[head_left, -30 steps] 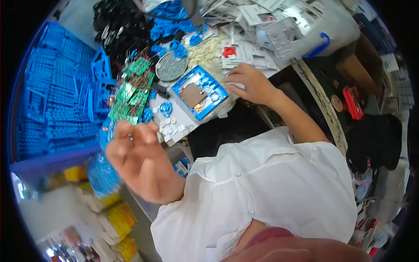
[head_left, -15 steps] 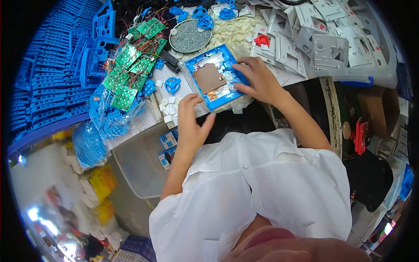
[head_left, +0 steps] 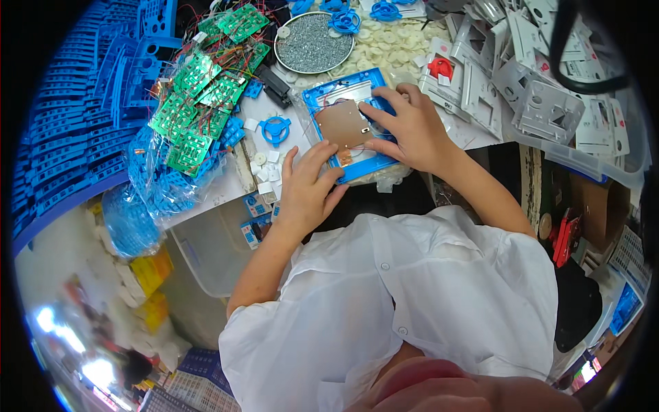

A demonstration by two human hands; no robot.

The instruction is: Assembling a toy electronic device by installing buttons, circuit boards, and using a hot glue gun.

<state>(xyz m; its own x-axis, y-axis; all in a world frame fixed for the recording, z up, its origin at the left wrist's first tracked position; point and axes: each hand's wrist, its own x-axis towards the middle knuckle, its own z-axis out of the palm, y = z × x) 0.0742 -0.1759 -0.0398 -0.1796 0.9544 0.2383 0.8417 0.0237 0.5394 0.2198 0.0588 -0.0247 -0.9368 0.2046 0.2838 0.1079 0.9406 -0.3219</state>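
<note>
A blue plastic housing (head_left: 374, 167) lies at the front of the worktable, with a flat brown board (head_left: 341, 125) and thin wires inside it. My left hand (head_left: 307, 180) is at its near left corner, fingers bent over the rim and thumb in front. My right hand (head_left: 412, 130) reaches over the right side with fingers spread. Its index fingertip and thumb are by the board's right edge, beside a small metal part. A bare coppery patch (head_left: 345, 156) shows below the board. The right hand's palm hides part of the right rim.
Green circuit boards (head_left: 199, 75) with wires are heaped at left, beside stacked blue housings (head_left: 68, 137). A round dish of small metal pieces (head_left: 314, 44) stands behind. Metal plates (head_left: 549, 113) fill a clear bin at right. Blue rings (head_left: 274, 130) and white bits lie nearby.
My left hand has come in from the near left onto the housing's corner. The right hand's fingers have reached further over the board. The whole view has shifted slightly.
</note>
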